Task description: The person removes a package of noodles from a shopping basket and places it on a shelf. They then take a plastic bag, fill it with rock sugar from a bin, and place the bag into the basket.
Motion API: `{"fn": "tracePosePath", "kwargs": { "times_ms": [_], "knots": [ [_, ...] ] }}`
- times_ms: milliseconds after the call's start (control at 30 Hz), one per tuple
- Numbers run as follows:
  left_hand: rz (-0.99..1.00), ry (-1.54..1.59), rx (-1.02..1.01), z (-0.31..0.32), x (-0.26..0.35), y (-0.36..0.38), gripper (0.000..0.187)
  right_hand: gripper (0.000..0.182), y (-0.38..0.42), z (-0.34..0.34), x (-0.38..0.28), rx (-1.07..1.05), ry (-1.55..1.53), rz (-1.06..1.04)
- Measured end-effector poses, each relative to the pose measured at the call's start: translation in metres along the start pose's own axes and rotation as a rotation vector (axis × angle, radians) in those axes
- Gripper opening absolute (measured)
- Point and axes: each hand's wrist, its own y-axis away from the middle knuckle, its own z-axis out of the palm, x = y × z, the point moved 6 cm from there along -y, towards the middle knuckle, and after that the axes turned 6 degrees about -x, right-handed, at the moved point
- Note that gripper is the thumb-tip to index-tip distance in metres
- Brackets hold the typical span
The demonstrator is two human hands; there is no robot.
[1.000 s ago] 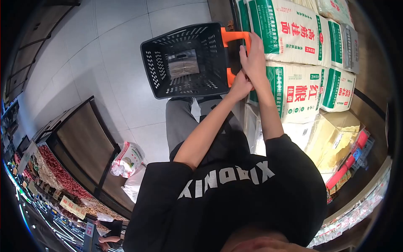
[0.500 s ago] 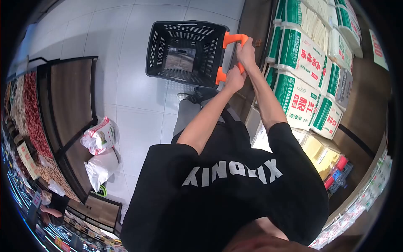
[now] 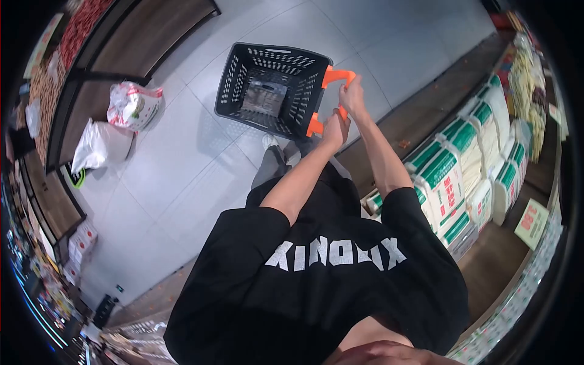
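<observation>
Both of my hands grip the orange handle (image 3: pixel 342 76) of a black shopping basket (image 3: pixel 307 91), which is held out in front of me. My right hand (image 3: pixel 351 98) is wrapped round the handle's far part, its fingers closed. Nearer to me, my left hand (image 3: pixel 336 129) is closed round the other end of the same handle, beside the orange hinge. The basket has perforated walls, and its open top faces me, so its inside shows. Below it are my legs and the tiled floor (image 3: pixel 182 158).
On the right a low wooden shelf holds green-and-white packs of noodles (image 3: pixel 447 182), with a price card (image 3: pixel 531 224) near its edge. To the left, two filled bags, a red-and-white one (image 3: pixel 137 104) and a white one (image 3: pixel 103 145), lie on the floor against a wooden display stand (image 3: pixel 146 36).
My body has turned to the right, so the shelves and floor bags have swung round in view. Both hands still hold the basket handle.
</observation>
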Motion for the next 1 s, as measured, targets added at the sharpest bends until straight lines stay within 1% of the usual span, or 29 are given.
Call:
{"fn": "tracePosePath", "kwargs": {
  "times_ms": [67,100,133,200,300,400,433,500,600,700,800,833,900,933,1000],
  "knots": [
    [-0.061,0.065,0.097,-0.022,-0.004,-0.001,0.034,0.036,-0.016,0.025,-0.010,-0.056,0.140,-0.108],
    [-0.073,0.072,0.153,-0.027,-0.011,-0.009,0.033,0.035,-0.032,0.039,-0.028,-0.075,0.197,-0.181],
    [-0.138,0.105,0.176,-0.041,-0.011,-0.009,0.033,0.035,-0.042,0.052,-0.051,-0.150,0.159,-0.189],
    [-0.195,0.170,0.254,-0.055,-0.016,-0.016,0.032,0.036,-0.037,0.064,-0.087,-0.306,0.102,-0.162],
    [-0.272,0.276,0.404,-0.082,-0.021,-0.021,0.032,0.037,-0.045,0.100,-0.129,-0.466,0.196,-0.332],
    [-0.269,0.361,0.617,-0.097,-0.040,-0.032,0.034,0.036,-0.053,0.143,-0.156,-0.493,0.277,-0.633],
    [-0.270,0.387,0.662,-0.100,-0.046,-0.034,0.034,0.036,-0.053,0.157,-0.159,-0.567,0.286,-0.606],
    [-0.275,0.440,0.768,-0.114,-0.058,-0.030,0.034,0.038,-0.039,0.178,-0.185,-0.721,0.317,-0.561],
    [-0.318,0.510,0.940,-0.131,-0.074,-0.014,0.035,0.040,-0.002,0.203,-0.217,-0.911,0.346,-0.550],
    [-0.443,0.624,1.020,-0.144,-0.091,0.001,0.037,0.043,0.017,0.241,-0.227,-1.082,0.402,-0.636],
    [-0.511,0.667,1.125,-0.138,-0.104,0.002,0.040,0.045,0.022,0.261,-0.221,-1.097,0.532,-0.982],
    [-0.574,0.751,1.096,-0.141,-0.096,0.015,0.042,0.046,0.027,0.260,-0.222,-1.113,0.572,-1.044],
    [-0.588,0.761,1.099,-0.141,-0.157,0.062,0.043,0.048,0.081,0.313,-0.215,-1.128,0.664,-1.137],
    [-0.577,0.746,1.101,-0.147,-0.175,0.070,0.044,0.052,0.100,0.331,-0.212,-1.148,0.688,-1.189],
    [-0.560,0.673,1.046,-0.154,-0.185,0.084,0.047,0.058,0.108,0.340,-0.217,-1.140,0.729,-1.283]
  ]
}}
